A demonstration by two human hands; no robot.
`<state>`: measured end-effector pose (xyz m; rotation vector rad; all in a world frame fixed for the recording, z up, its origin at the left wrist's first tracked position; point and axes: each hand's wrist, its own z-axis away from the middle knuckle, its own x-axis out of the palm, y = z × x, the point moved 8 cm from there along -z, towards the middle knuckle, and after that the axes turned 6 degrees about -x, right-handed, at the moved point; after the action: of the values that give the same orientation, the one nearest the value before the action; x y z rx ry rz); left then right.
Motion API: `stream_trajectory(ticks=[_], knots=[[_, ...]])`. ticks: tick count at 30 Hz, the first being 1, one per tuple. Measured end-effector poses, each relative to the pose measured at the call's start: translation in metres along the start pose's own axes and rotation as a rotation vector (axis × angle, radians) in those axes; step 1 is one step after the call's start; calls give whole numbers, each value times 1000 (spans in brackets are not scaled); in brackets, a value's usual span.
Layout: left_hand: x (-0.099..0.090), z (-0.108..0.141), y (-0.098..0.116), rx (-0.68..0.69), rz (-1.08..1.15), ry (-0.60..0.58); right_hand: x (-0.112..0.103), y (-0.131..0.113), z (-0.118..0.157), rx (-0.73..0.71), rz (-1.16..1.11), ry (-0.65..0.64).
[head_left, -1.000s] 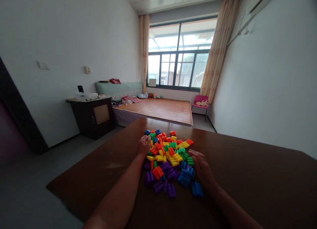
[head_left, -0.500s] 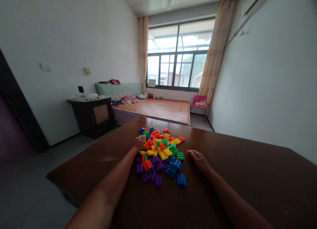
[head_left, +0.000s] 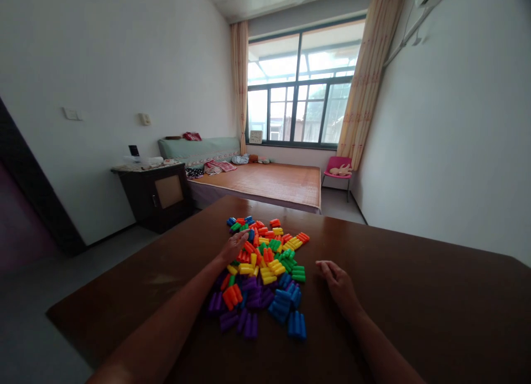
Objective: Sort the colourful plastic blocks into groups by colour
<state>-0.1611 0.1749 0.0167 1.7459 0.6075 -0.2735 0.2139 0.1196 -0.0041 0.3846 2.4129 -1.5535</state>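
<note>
Head: left hand (head_left: 234,248) perhaps against blocks (head_left: 274,269)

the left hand (head_left: 233,248) and left forearm (head_left: 178,312) were bare toward seven o'clock, the right hand (head_left: 339,283) and right forearm (head_left: 375,337) toward five.

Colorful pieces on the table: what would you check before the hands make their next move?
1. Right hand unloaded: ok, no piece shows in it.
2. Right hand apart from the pieces: ok, bare table shows between.
3. Left hand at the pieces: ok, at the pile's left side.
4. Left hand's grip: cannot tell whether it holds anything.
5. Pieces spread singly: not ok, many overlap.
6. Pieces away from the table's far edge: ok.
</note>
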Motion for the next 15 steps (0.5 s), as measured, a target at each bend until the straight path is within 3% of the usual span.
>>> stream_trajectory(ticks=[6, 11, 15], knots=[[49, 4, 43, 101, 79, -114, -6, 16, -1, 77, -64, 68], [94, 5, 60, 65, 150, -255, -21, 14, 0, 103, 93, 181], [128, 18, 86, 104, 199, -395, -24, 9, -1, 104, 136, 187]])
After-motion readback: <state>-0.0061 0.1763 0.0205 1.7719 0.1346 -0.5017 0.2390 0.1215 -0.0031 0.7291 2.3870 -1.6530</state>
